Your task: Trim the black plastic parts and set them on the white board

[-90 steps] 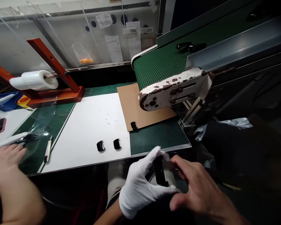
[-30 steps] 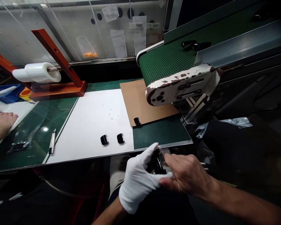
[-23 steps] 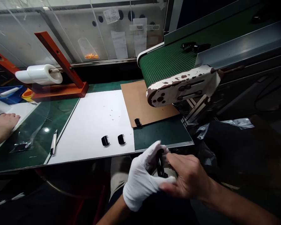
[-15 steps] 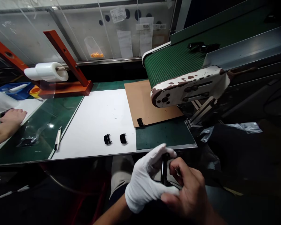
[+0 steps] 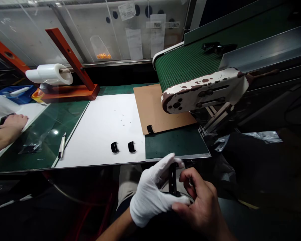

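**Black part held upright below the bench edge, between both hands**

At the far left a co-worker's bare hand (image 5: 13, 121) lies flat on a white surface, in front of a blue tray (image 5: 15, 95). Just to its right, on the green mat (image 5: 170, 145), sit a clear bag (image 5: 31, 147) with a dark piece inside and a pen-like tool (image 5: 62, 149). Behind them an orange stand (image 5: 70, 90) carries a roll of clear film (image 5: 50, 74).

In the middle lies a white sheet (image 5: 102, 130) with two small black clips (image 5: 114, 147) side by side near its front edge. A brown cardboard sheet (image 5: 153, 110) adjoins it on the right, and a third clip (image 5: 149, 129) lies at that sheet's front edge.

Below the bench edge, over the person's lap, the gloved left hand (image 5: 153, 195) grasps a narrow black part (image 5: 172, 179), which stands upright, pinched between its thumb and fingers. The bare right hand (image 5: 203, 207) is curled close against the part's right side, its thumb touching the glove; whether it actually grips the part cannot be told.

Further right, the green conveyor belt (image 5: 185, 65) overhangs the cardboard. Its chipped white end plate (image 5: 203, 92) hides the rear right of the bench, and more black pieces (image 5: 215, 47) lie up on the belt. A silvery bag (image 5: 253, 136) lies in the dark at the far right.
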`<state>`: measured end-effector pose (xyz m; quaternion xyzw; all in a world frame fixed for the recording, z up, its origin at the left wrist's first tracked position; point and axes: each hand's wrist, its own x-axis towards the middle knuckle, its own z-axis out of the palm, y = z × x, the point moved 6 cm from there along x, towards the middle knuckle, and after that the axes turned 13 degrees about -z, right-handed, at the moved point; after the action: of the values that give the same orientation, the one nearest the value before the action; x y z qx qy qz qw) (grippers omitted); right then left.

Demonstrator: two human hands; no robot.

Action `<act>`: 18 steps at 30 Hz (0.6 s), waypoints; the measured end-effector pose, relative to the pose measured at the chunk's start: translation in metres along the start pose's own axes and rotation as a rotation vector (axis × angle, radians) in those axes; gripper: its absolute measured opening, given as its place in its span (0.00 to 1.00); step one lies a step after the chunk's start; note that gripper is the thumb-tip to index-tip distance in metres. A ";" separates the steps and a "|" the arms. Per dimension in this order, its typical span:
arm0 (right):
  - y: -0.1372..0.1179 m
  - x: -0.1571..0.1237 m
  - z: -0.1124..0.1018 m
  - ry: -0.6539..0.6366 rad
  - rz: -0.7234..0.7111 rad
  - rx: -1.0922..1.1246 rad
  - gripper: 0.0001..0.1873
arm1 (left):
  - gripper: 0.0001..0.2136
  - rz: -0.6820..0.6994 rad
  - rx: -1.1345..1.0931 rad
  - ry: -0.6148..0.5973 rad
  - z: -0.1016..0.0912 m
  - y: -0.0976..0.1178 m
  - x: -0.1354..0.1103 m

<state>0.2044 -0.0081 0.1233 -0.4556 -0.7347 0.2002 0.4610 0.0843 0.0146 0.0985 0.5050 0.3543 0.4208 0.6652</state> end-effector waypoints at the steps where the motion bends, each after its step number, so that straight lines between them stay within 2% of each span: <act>1: 0.008 -0.004 0.002 -0.024 0.057 0.051 0.34 | 0.40 0.036 0.160 0.028 -0.006 -0.002 -0.001; 3: 0.025 -0.016 0.008 -0.056 0.207 0.181 0.41 | 0.40 0.105 0.577 0.127 -0.028 -0.012 -0.003; 5: 0.044 -0.032 0.014 -0.059 0.403 0.321 0.39 | 0.37 0.123 0.959 0.266 -0.061 -0.028 -0.008; 6: 0.054 -0.042 0.018 -0.059 0.519 0.384 0.36 | 0.34 0.107 1.076 0.331 -0.081 -0.036 -0.011; 9: 0.073 -0.072 0.037 -0.103 0.825 0.563 0.31 | 0.32 0.002 1.197 0.460 -0.137 -0.055 -0.019; 11: 0.078 -0.087 0.052 -0.144 0.941 0.682 0.32 | 0.31 -0.080 1.230 0.500 -0.164 -0.061 -0.020; 14: 0.080 -0.098 0.069 -0.163 1.010 0.782 0.35 | 0.30 -0.196 1.277 0.508 -0.186 -0.061 -0.012; 18: 0.081 -0.097 0.077 -0.136 1.051 0.798 0.36 | 0.33 -0.298 1.287 0.483 -0.198 -0.057 0.009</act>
<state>0.1926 -0.0409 -0.0208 -0.5338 -0.3118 0.6836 0.3879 -0.0779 0.0889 -0.0039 0.6370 0.7360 0.1323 0.1874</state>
